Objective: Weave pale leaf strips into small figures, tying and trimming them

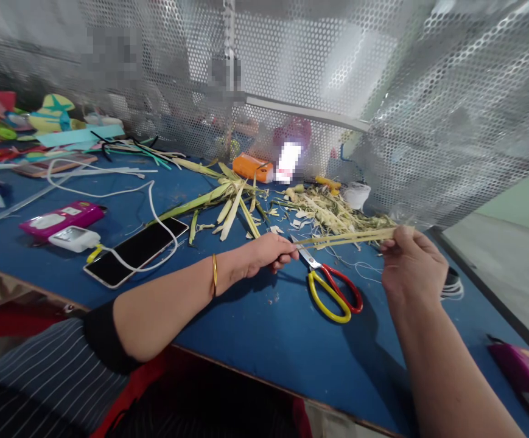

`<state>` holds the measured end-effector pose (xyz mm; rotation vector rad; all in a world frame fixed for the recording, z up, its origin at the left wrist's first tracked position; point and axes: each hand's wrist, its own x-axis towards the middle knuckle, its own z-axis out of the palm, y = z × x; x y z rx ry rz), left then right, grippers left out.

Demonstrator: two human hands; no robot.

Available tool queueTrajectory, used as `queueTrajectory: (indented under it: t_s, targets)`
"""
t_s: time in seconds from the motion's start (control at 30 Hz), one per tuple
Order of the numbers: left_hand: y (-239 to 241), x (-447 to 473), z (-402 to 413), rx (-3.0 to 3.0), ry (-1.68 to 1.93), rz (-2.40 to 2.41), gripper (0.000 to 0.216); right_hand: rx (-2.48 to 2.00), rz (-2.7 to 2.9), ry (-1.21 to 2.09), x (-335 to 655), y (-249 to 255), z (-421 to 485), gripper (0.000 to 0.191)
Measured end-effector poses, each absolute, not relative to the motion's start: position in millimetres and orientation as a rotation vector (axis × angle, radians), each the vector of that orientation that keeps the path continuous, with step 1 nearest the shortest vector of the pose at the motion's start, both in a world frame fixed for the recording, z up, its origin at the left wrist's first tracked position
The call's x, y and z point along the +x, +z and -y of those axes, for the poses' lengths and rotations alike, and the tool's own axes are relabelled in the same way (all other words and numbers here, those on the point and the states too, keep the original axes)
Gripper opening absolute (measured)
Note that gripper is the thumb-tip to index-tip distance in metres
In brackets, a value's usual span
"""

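Observation:
A pale yellow-green strip of dried leaf (344, 238) is stretched between my two hands above the blue table. Its left end is pinched in the fingers of my left hand (271, 250), which has a gold bangle at the wrist. My right hand (411, 261) closes thumb and fingers on the other end. Below the strip lie scissors (330, 292) with one yellow and one red handle, their blades pointing away from me. Behind the strip is a heap of shredded leaf scraps (332, 213). Longer leaf pieces (230, 194) spread out to the left.
A perforated metal screen (310, 67) stands along the table's back. An orange packet (251, 167) leans near a lit phone (288, 161). At left lie a dark phone (136, 252), a white cable (152, 201) and a magenta device (61, 219); another magenta device (526, 377) sits far right.

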<state>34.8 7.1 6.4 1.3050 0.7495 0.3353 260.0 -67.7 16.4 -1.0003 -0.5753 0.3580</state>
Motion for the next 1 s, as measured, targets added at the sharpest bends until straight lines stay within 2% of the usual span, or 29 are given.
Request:
queueTrajectory:
  t_s: [0.3, 0.4, 0.47, 0.53, 0.6, 0.7, 0.87, 1.0]
  targets:
    - [2.2, 36.9, -18.4, 1.049, 0.779, -1.058, 0.023, -0.994, 0.521, 0.25, 273.5, 19.1, 69.6, 0.014]
    - [-0.2, 38.8, -17.1, 1.063, 0.902, -1.124, 0.005, -0.976, 0.516, 0.195, 266.5, 21.2, 67.8, 0.016]
    - [-2.0, 40.0, -14.9, 1.091, 0.926, -1.114, 0.014, -0.99, 0.561, 0.139, 255.7, 20.7, 68.0, 0.014]
    - [-3.0, 40.6, -12.5, 1.077, 0.794, -1.003, 0.019, -1.044, 0.705, 0.036, 241.0, 17.0, 70.9, 0.009]
    - [-2.8, 40.5, -10.1, 1.01, 0.593, -0.843, 0.034, -1.166, 1.027, -0.117, 225.4, 10.0, 76.7, 0.006]
    - [-0.8, 39.6, -6.5, 0.954, 0.495, -0.698, 0.044, -1.275, 1.741, -0.369, 206.7, -2.6, 86.5, 0.019]
    - [2.9, 38.3, -5.0, 1.145, 0.548, -0.797, 0.023, -1.039, 2.27, -0.463, 190.6, -7.5, 96.3, 0.018]
    - [7.5, 28.8, -24.3, 1.544, 0.639, -1.077, 0.022, -1.005, 2.366, -0.482, 179.3, -1.9, 102.1, 0.021]
